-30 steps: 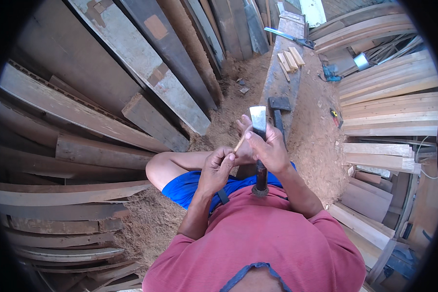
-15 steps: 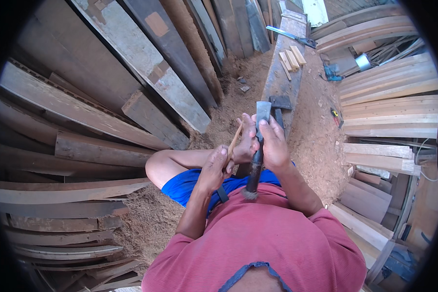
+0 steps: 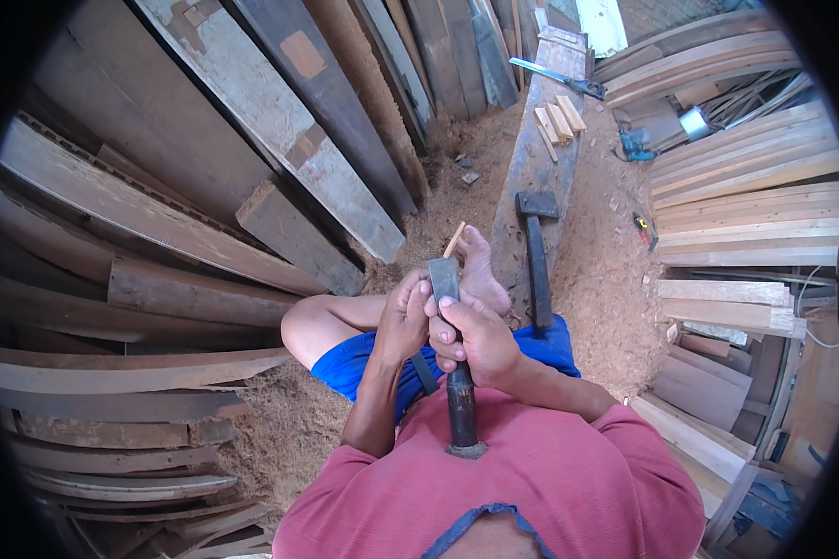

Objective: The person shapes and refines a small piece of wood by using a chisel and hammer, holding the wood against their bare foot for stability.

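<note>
My right hand (image 3: 477, 337) is closed around a wide chisel (image 3: 446, 277), near where its steel blade meets the dark handle. The blade points away from me, and the handle's frayed butt rests against my shirt. Right beside it, my left hand (image 3: 406, 312) is closed on a thin wooden stick (image 3: 455, 238); its tip shows beyond the chisel blade, while the rest is hidden behind blade and fingers. The two hands meet at the chisel. To the right, a mallet (image 3: 537, 261) with a dark square head lies with its head on the plank bench and its handle toward my blue shorts.
On the narrow plank bench (image 3: 510, 210) lie several short wood pieces (image 3: 557, 121) and a handsaw (image 3: 559, 76). Planks (image 3: 336, 168) lean at the left; stacked boards (image 3: 750, 200) fill the right. A teal power tool (image 3: 636, 143) and a screwdriver-like tool (image 3: 642, 226) rest on the sawdust-covered floor.
My right hand has brought the chisel left and closer to my body, next to my left hand. The stick is now mostly behind the blade. The mallet handle has come into view.
</note>
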### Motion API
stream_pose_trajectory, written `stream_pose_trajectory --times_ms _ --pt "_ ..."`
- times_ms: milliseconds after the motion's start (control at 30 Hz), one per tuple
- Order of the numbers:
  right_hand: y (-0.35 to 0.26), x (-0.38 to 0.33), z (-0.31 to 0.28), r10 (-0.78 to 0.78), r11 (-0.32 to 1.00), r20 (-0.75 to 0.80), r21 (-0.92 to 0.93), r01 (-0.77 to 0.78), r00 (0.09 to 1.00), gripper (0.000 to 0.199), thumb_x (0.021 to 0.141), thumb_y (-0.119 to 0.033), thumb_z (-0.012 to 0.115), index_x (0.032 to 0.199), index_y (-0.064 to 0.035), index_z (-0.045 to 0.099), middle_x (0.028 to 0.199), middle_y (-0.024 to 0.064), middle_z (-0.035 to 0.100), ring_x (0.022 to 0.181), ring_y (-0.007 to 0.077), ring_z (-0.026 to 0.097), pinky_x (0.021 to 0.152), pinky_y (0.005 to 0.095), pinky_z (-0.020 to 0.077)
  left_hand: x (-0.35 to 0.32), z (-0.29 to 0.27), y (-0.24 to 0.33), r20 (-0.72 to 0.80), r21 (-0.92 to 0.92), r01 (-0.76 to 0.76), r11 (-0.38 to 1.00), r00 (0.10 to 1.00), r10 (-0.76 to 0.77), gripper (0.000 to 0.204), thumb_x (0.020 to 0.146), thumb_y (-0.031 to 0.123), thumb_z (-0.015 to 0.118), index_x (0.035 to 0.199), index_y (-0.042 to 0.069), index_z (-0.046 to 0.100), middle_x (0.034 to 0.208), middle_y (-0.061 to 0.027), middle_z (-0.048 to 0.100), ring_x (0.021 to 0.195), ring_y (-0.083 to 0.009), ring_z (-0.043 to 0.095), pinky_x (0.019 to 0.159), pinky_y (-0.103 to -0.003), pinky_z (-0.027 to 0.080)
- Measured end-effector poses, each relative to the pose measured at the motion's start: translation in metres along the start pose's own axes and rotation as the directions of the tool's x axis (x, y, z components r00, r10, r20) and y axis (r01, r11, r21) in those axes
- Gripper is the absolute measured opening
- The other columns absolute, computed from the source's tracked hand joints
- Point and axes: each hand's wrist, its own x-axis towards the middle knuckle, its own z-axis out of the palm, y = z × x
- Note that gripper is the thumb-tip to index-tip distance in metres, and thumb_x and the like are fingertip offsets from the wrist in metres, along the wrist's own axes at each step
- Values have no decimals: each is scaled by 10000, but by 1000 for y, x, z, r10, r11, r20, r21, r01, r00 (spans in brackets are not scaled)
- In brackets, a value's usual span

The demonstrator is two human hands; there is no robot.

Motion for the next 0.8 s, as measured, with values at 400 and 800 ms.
stream_pose_trajectory --times_ms 400,800 --pt "-26 -12 -25 -207 974 -139 68 217 969 161 1020 -256 435 1033 -114 510 687 -35 453 489 52 393 500 252 407 -21 -7 -32 18 -487 133 863 990 -143 193 1019 277 447 1016 85 469 678 23 440 518 -55 374 469 -209 326" --pt "3 0 7 16 1000 4 -1 -16 1000 154 1011 -238 418 1014 -102 490 672 -32 457 478 61 395 478 261 420 5 1 -2 15 -286 103 953 995 -103 412 1041 393 386 1113 32 570 778 13 556 681 -52 519 610 -197 458"
